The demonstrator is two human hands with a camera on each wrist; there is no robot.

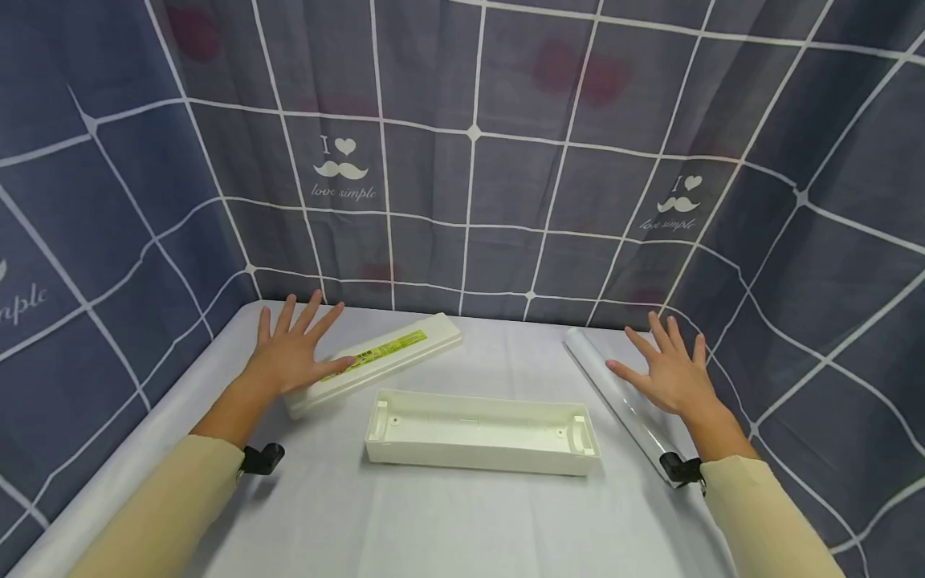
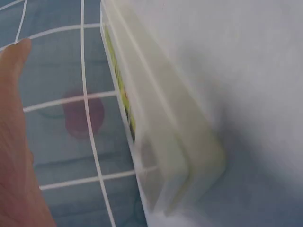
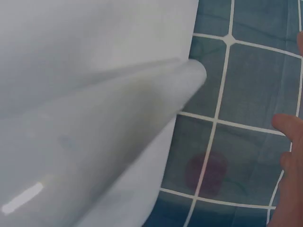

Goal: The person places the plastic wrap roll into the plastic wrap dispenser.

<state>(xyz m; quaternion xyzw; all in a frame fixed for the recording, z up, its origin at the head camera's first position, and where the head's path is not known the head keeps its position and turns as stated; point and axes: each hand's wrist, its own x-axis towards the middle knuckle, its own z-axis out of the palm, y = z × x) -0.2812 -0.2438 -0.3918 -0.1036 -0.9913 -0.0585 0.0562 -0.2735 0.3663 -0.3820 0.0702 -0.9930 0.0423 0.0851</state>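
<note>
My left hand [image 1: 289, 357], fingers spread, is held over the left end of a long cream plastic lid [image 1: 441, 329] with a yellow-green label [image 1: 393, 347]. In the left wrist view the lid [image 2: 161, 104] lies apart from the thumb. Centred on the table is an open cream plastic box [image 1: 480, 457], long and shallow, its inside facing up. At the right, my right hand [image 1: 675, 373] is spread out beside and above a roll of clear film [image 1: 614, 385]. That roll [image 3: 118, 113] fills much of the right wrist view, and no finger there touches it.
A white cloth covers the table [image 1: 462, 530]. Dark blue-grey curtains [image 1: 433, 177] with a white grid stand behind it and on both sides. Small black wrist cameras [image 1: 263, 459] are worn at both wrists.
</note>
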